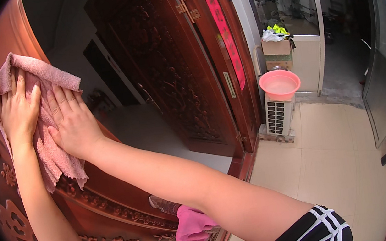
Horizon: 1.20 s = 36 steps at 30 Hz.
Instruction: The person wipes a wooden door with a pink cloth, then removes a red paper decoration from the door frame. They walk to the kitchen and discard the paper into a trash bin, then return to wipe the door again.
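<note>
A worn pink towel [48, 138] is spread against a carved reddish-brown wooden door leaf [120, 234] at the left. My left hand [20, 112] lies flat on the towel, its fingertips reaching under a folded upper edge. Close beside it, my right hand [72, 124] presses the towel too, fingers extended and thumb out to the side. Both hands hold the cloth against the door surface, and its lower edge hangs in loose folds. Below my right forearm a brighter pink cloth [193, 225] hangs near the door handle [163, 204], partly hidden by my arm.
A second carved door leaf [158, 70] stands open onto a dim room. Right of it, a pink basin [280, 82] rests on an air-conditioner outdoor unit [279, 115]. Cardboard boxes [277, 47] stand behind. A metal-framed door [385, 93] borders the tiled floor [324, 162].
</note>
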Tool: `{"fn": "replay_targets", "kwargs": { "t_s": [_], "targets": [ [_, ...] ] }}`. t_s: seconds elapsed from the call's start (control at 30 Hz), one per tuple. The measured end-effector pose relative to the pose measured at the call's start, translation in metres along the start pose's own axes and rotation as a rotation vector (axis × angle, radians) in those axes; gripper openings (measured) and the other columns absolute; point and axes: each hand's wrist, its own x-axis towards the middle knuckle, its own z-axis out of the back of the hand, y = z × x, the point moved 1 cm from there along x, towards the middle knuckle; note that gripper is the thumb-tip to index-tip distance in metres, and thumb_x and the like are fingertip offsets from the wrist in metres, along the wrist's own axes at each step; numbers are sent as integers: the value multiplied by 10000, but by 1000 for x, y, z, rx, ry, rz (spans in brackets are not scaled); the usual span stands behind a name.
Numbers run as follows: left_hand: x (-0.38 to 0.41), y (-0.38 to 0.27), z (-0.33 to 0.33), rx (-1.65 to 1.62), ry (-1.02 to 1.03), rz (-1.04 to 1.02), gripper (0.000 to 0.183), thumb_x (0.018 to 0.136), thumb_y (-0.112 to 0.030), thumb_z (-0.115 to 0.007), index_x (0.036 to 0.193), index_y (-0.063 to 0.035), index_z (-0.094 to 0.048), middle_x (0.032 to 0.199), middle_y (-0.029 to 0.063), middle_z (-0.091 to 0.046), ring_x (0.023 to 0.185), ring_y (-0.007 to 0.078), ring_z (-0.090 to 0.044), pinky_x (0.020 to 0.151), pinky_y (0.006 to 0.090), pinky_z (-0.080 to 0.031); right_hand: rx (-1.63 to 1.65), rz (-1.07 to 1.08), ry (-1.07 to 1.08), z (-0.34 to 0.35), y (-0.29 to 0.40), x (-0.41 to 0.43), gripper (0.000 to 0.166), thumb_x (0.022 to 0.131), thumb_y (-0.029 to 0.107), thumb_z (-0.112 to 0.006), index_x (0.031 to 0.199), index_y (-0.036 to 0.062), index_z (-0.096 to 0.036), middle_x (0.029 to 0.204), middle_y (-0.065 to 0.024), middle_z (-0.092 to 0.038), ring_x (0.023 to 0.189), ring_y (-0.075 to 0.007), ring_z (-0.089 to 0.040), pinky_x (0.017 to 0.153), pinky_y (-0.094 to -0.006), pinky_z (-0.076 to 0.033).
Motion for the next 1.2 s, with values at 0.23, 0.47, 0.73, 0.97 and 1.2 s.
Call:
{"fn": "replay_targets", "kwargs": {
  "t_s": [0.23,0.47,0.73,0.97,1.2],
  "targets": [
    [-24,-11,-17,-111,37,-121,603,1004,-398,-508,1541,-138,-419,1551,133,-450,1406,317,-447,1199,441,-289,-98,-54,81,14,-1,-41,648,951,237,-558,1473,-108,-390,1567,-285,-320,1453,-411,-325,1195,-465,-295],
    [-99,-75,32,-265,128,-152,567,979,-398,-572,1476,-128,-526,1523,153,-484,1393,332,-459,1212,497,-224,-219,-24,248,50,-12,-112,570,922,121,-505,1440,-110,-440,1520,-275,-408,1375,-379,-456,1126,-399,-410],
    [-168,-73,87,-412,410,-179,548,945,-488,-541,1408,-202,-602,1353,238,-590,1365,430,-435,1198,625,-176,-146,38,461,84,5,-168,489,920,164,-598,1345,-72,-547,1365,-238,-568,1172,-349,-618,1004,-384,-519],
    [-240,13,73,-477,56,-40,556,844,-442,-659,1314,-145,-674,1391,155,-591,1337,354,-486,1183,579,-241,6,71,508,68,85,-167,551,961,187,-611,1467,26,-463,1498,-261,-434,1299,-435,-511,1055,-467,-478],
    [-296,183,86,-296,19,121,636,882,-484,-613,1410,-130,-592,1424,162,-578,1392,334,-442,1177,568,-247,29,281,330,-21,225,-143,537,976,188,-586,1487,78,-463,1445,-274,-472,1223,-408,-548,1014,-479,-473]
  ]
}}
